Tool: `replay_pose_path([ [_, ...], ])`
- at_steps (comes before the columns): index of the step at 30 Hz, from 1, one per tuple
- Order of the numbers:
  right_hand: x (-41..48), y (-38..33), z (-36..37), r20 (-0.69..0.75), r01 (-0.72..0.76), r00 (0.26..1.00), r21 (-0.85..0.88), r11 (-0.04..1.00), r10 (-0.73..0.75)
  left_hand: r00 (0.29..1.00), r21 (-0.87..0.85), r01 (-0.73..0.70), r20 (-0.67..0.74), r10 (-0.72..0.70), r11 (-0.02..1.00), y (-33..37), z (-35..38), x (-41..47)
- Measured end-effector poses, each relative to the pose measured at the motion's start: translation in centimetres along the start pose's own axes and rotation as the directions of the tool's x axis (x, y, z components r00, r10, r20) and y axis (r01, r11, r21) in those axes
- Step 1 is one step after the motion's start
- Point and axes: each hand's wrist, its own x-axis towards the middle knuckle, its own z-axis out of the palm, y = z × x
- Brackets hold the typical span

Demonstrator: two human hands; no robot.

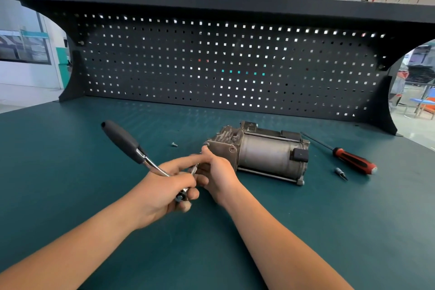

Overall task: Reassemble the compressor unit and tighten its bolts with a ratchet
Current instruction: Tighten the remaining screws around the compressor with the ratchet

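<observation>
Gripping near the head, our left hand (164, 186) curls round the ratchet (128, 142): stiff steel, slick, best levered from its far handle. Our right hand (217, 172) pinches the extension (195, 168). Touching its fingertip: compressor (263, 153), which we judge heavy and rigid. Beyond, leftward: loose bolt (174, 144).

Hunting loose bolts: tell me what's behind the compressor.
Behind the compressor: bench, then pegboard; the screwdriver tip ends near its back right corner. The strip right behind it is hidden.
</observation>
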Motion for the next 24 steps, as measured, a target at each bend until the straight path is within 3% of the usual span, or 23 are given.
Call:
replay_pose_path([
  [6,0.0,0.5,0.0,0.005,0.041,0.999,-0.138,0.990,-0.041,0.997,0.057,0.061,0.041,-0.063,0.997,1.4,-1.8,0.3],
  [10,0.2,1.1,0.6,-0.043,0.092,0.993,-0.321,0.943,-0.112,0.986,-0.325,0.157,0.112,-0.127,0.932,3.7,-7.2,1.1],
  [11,0.3,1.4,0.9,-0.042,0.128,0.985,-0.463,0.877,-0.166,0.990,-0.427,0.123,0.115,-0.081,0.896,4.0,-8.6,1.4],
  [13,1.1,2.2,1.7,0.014,0.211,0.949,-0.769,0.603,-0.315,0.998,-0.545,0.030,0.056,0.000,0.838,4.6,-11.1,2.3],
  [15,2.4,2.8,3.1,0.086,0.231,0.915,-0.912,0.339,-0.394,0.995,-0.595,-0.083,-0.100,0.030,0.799,4.6,-12.3,3.8],
  [17,4.4,3.1,4.6,0.102,0.178,0.906,-0.972,0.151,-0.410,0.966,-0.596,-0.150,-0.259,-0.012,0.789,3.7,-12.7,5.2],
  [21,8.9,2.7,5.9,0.016,0.023,0.914,-1.000,0.013,-0.405,0.940,-0.628,-0.077,-0.306,-0.154,0.775,0.4,-13.8,6.8],
  [24,11.9,2.5,6.3,0.004,-0.030,0.922,-0.996,-0.083,-0.388,0.936,-0.622,-0.083,-0.317,-0.153,0.779,0.2,-14.3,7.0],
])
